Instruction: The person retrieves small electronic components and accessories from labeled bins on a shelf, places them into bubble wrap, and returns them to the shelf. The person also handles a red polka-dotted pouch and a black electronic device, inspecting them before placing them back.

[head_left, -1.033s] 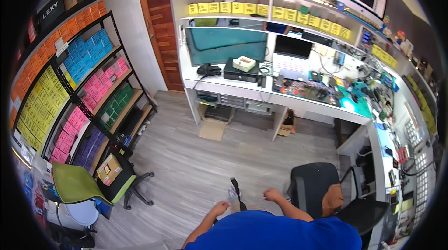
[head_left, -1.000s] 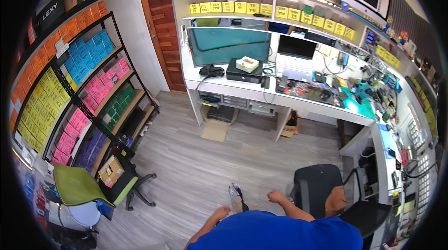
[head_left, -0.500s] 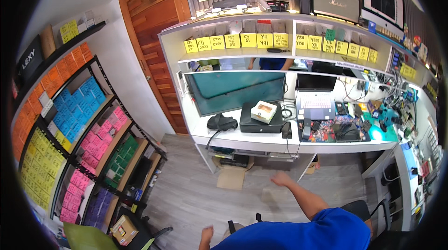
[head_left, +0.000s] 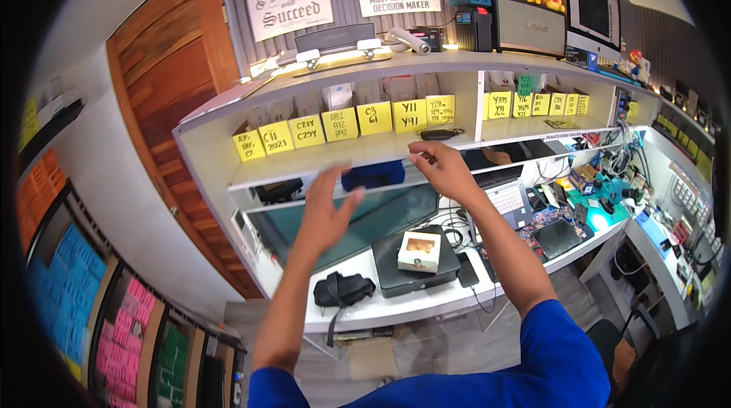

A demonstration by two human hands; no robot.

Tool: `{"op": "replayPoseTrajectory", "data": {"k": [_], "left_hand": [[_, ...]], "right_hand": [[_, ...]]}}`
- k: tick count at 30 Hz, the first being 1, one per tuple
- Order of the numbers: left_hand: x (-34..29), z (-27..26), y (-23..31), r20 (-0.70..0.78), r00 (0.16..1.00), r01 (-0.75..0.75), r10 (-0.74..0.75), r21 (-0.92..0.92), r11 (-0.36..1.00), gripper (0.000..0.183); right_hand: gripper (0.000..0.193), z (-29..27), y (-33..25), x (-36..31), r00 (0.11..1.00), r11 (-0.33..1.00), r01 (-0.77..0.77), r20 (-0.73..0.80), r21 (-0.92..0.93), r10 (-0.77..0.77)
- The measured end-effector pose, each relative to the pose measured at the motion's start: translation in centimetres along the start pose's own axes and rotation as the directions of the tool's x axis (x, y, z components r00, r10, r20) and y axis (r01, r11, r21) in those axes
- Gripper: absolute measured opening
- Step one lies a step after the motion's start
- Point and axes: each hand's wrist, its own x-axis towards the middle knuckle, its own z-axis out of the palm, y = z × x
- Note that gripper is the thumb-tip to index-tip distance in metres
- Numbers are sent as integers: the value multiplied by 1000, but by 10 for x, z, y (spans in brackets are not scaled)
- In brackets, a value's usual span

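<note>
Both arms have risen from waist height toward the shelf, the left hand (head_left: 324,206) and right hand (head_left: 440,167) spread open and empty, nearest the yellow labelled boxes (head_left: 341,123) on the middle shelf (head_left: 320,160).

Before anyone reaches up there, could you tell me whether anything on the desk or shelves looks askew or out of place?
One thing: a black pouch sits at the white desk's front edge, its strap dangling over the side. The yellow-labelled boxes stand in an orderly row, and both hands are raised, empty.
</note>
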Motion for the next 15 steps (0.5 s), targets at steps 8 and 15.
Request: {"op": "replayPoseTrajectory", "data": {"k": [8,15], "left_hand": [[278,66,-165,-44,999,36,-27,210,977,48],[362,138,-238,102,981,88,-167,531,843,46]], "right_hand": [[31,57,-36,-159,956,987,-139,271,80,113],[27,35,34,-293,689,662,-722,124,200,714]]}}
